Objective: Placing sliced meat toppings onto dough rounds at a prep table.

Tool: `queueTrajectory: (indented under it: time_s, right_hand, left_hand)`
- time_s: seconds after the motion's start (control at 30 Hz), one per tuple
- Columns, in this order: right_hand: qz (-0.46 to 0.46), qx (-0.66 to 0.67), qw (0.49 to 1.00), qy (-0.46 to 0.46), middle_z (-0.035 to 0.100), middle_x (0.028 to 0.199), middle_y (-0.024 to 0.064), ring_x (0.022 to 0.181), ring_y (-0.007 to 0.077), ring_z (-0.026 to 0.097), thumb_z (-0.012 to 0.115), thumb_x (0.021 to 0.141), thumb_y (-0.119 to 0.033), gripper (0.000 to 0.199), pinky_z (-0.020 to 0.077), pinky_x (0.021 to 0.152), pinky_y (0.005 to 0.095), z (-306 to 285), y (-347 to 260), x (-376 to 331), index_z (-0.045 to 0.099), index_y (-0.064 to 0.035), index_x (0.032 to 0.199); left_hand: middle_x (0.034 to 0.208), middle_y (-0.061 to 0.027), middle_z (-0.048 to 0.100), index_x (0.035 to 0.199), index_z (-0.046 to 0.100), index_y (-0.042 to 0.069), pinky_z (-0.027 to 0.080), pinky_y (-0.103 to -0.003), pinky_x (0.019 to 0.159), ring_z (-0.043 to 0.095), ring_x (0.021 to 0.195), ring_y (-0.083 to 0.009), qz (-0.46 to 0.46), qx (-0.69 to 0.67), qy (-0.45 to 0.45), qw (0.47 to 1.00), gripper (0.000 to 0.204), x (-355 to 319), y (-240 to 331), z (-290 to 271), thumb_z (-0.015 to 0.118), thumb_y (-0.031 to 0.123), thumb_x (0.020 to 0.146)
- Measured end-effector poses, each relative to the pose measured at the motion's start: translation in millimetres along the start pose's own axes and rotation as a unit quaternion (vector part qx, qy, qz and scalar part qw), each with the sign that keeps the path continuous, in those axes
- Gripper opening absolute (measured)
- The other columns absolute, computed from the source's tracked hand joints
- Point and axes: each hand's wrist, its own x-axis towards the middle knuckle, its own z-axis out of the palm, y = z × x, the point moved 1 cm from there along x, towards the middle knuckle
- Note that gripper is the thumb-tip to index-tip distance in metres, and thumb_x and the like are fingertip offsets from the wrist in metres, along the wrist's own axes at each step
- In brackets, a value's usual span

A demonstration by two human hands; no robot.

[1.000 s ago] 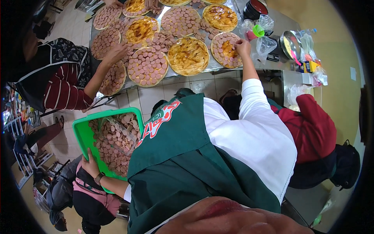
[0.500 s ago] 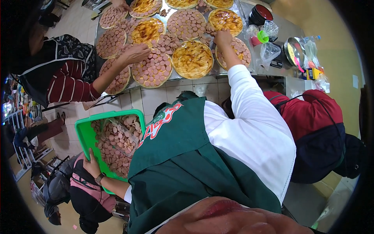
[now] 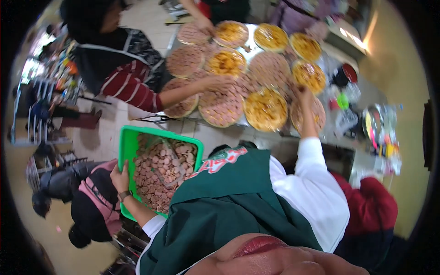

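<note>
My left hand (image 3: 120, 179) is closed round the left rim of a green plastic tub (image 3: 129, 151), held at my side. The tub is full of sliced pink sausage (image 3: 153, 192), with a clear plastic bag (image 3: 166, 160) among the slices. My right hand (image 3: 302, 95) reaches to the table, low over a round pizza base (image 3: 317, 118) with sausage slices on it. Its fingers look drawn together; blur hides what they hold. Beside it lies a base with glossy orange-brown sauce (image 3: 266, 110); sausage slices cover another base (image 3: 221, 110) further left.
A co-worker's hand (image 3: 219, 83) works over the bases from the left; another person's hand (image 3: 205, 25) reaches in at the far side. Dark bowls (image 3: 344, 75), a green cup (image 3: 342, 101) and plastic bags (image 3: 346, 120) stand at the right. A person in red (image 3: 376, 199) is close at my right.
The view has shifted, so the table and tub sit further right and lower in it. My left hand still grips the tub; my right hand stays over the same right-hand base.
</note>
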Motion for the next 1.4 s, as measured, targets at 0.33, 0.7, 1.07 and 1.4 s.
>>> queueTrajectory:
  time_s: [0.33, 0.7, 1.07, 1.4]
  right_hand:
    - [-0.051, 0.048, 0.986, 0.152, 0.068, 0.081, 0.0110, 0.072, 0.0176, 0.063, 0.070, 0.082, -0.011, 0.018, 0.0498, 0.068, 0.0295, -40, 58, 4, 0.071, -0.0011, 0.096]
    - [-0.093, 0.271, 0.958, 0.025, 0.057, 0.080, -0.0027, 0.073, 0.0050, 0.053, 0.069, 0.086, -0.005, 0.012, 0.0432, 0.067, 0.0194, -4, -20, 24, 0.059, -0.0024, 0.092]
    - [-0.028, 0.281, 0.959, -0.021, 0.066, 0.090, 0.0031, 0.083, 0.0099, 0.062, 0.064, 0.089, -0.004, 0.011, 0.0467, 0.075, 0.0225, -10, -12, 20, 0.063, 0.0020, 0.098]
    - [-0.009, 0.156, 0.986, 0.064, 0.068, 0.080, 0.0042, 0.073, 0.0113, 0.061, 0.072, 0.082, -0.012, 0.012, 0.0492, 0.071, 0.0257, -79, 22, 0, 0.068, -0.0018, 0.087]
  left_hand:
    - [0.071, -0.0172, 0.066, 0.094, 0.070, 0.001, 0.048, -0.036, 0.061, 0.066, 0.063, -0.0246, -0.004, 0.055, 0.046, 0.997, 0.036, -9, 22, -4, 0.070, 0.036, 0.082]
    - [0.060, -0.0102, 0.060, 0.085, 0.068, -0.001, 0.044, -0.034, 0.055, 0.056, 0.055, -0.0155, -0.078, 0.048, 0.046, 0.995, 0.047, -17, 31, -12, 0.065, 0.046, 0.086]
    - [0.056, -0.0028, 0.053, 0.082, 0.066, -0.004, 0.038, -0.030, 0.052, 0.044, 0.056, -0.0071, -0.101, 0.046, 0.000, 0.994, 0.049, -16, 30, -17, 0.061, 0.044, 0.090]
    - [0.064, 0.0033, 0.054, 0.084, 0.067, -0.004, 0.037, -0.024, 0.052, 0.045, 0.059, -0.0058, -0.093, -0.020, -0.033, 0.995, 0.041, 0, 47, -20, 0.061, 0.036, 0.093]
